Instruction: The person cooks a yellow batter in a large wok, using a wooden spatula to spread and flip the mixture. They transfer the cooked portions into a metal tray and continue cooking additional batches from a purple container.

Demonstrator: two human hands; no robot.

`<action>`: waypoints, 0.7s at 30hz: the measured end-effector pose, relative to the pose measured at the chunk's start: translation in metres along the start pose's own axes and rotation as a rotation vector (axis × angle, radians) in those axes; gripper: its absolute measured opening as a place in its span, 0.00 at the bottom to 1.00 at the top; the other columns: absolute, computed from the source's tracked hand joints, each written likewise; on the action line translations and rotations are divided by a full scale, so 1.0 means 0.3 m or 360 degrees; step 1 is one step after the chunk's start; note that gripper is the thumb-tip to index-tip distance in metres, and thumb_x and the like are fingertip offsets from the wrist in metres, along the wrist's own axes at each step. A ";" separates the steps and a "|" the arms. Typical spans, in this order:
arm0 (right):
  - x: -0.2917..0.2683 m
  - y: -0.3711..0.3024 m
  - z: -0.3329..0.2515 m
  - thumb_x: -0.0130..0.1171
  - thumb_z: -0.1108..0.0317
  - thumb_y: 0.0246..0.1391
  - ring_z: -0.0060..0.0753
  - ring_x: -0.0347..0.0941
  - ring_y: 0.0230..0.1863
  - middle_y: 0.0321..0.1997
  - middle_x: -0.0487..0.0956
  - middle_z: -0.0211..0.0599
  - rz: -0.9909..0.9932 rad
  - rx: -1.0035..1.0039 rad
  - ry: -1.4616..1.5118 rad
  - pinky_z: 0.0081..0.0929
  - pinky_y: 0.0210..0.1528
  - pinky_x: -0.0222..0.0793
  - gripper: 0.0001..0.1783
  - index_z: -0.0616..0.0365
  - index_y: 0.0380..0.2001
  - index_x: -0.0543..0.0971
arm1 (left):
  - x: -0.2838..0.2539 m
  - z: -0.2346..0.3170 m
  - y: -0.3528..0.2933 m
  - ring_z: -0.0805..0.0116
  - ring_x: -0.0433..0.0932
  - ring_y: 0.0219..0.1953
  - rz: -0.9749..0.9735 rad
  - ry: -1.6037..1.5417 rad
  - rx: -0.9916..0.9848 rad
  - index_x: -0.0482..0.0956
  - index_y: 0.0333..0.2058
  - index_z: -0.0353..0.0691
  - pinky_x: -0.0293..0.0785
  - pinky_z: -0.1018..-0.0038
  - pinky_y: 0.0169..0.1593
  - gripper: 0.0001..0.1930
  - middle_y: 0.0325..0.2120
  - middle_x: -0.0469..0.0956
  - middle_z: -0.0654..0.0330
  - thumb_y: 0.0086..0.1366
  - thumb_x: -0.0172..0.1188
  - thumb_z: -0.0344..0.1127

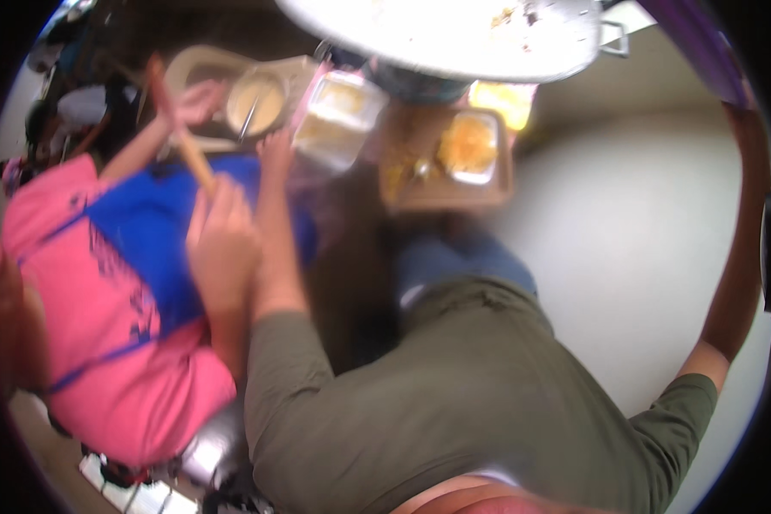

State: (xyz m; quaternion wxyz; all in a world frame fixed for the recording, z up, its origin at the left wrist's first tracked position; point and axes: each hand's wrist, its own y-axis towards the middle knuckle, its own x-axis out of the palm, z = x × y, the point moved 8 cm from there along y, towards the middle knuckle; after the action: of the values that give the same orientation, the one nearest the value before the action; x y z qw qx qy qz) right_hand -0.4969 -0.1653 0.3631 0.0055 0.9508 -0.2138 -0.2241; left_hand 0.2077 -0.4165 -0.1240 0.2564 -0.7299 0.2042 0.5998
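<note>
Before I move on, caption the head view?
Left hand near a bowl of pale mixture, beside a co-worker in pink gripping a wooden handle.

A brightly lit, pale surface (634,223) spans the right.

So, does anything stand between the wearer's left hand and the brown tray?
Yes, as seen from above: the clear plastic container lies between the left hand and the brown tray; blur hides any contact.

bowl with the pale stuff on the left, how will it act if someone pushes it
The bowl would probably slosh if pushed, as its pale, smooth contents look runny. The metal-looking utensil reaching its rim may swing or slide. It may feel heavy, seeming fairly full.
</note>
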 end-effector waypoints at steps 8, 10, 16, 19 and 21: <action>0.036 -0.089 -0.042 0.51 0.54 0.75 0.21 0.74 0.50 0.48 0.78 0.33 0.0568 0.0222 0.0168 0.25 0.55 0.71 0.22 0.63 0.58 0.75 | 0.269 0.053 0.201 0.39 0.76 0.52 0.0293 -0.0739 -0.0157 0.78 0.49 0.38 0.73 0.47 0.55 0.15 0.46 0.77 0.41 0.70 0.62 0.40; -0.065 -0.098 0.019 0.50 0.55 0.75 0.21 0.74 0.51 0.51 0.78 0.34 0.0699 0.0237 0.0104 0.24 0.56 0.71 0.22 0.63 0.58 0.76 | 0.273 0.127 0.264 0.38 0.77 0.52 0.0263 -0.0807 -0.0205 0.78 0.50 0.38 0.74 0.46 0.54 0.14 0.47 0.77 0.41 0.71 0.60 0.40; -0.187 -0.216 0.137 0.50 0.60 0.76 0.29 0.84 0.51 0.54 0.80 0.44 0.0622 0.0281 -0.0096 0.20 0.52 0.84 0.24 0.67 0.64 0.71 | 0.076 0.349 0.387 0.34 0.80 0.46 0.0024 -0.1000 -0.0367 0.76 0.46 0.38 0.75 0.44 0.49 0.15 0.43 0.83 0.42 0.76 0.50 0.44; -0.045 -0.355 0.123 0.50 0.61 0.76 0.29 0.84 0.52 0.57 0.79 0.45 0.0595 0.0080 -0.0691 0.20 0.51 0.84 0.24 0.68 0.66 0.70 | 0.096 0.229 0.328 0.38 0.82 0.48 -0.0143 -0.0888 -0.0503 0.77 0.48 0.42 0.76 0.45 0.50 0.13 0.45 0.84 0.45 0.76 0.51 0.44; 0.026 -0.404 0.088 0.49 0.61 0.76 0.28 0.84 0.52 0.57 0.79 0.44 0.0591 0.0115 -0.0579 0.21 0.51 0.84 0.24 0.67 0.66 0.69 | 0.128 0.182 0.316 0.40 0.83 0.50 -0.0157 -0.0811 -0.0553 0.77 0.49 0.44 0.76 0.46 0.51 0.12 0.46 0.85 0.47 0.76 0.50 0.42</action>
State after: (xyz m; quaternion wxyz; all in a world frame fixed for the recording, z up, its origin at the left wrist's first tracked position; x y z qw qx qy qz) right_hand -0.4529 -0.0562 0.3233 -0.0260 0.8389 -0.3900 -0.3788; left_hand 0.1156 -0.4567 -0.1821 0.1994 -0.5979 -0.0078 0.7763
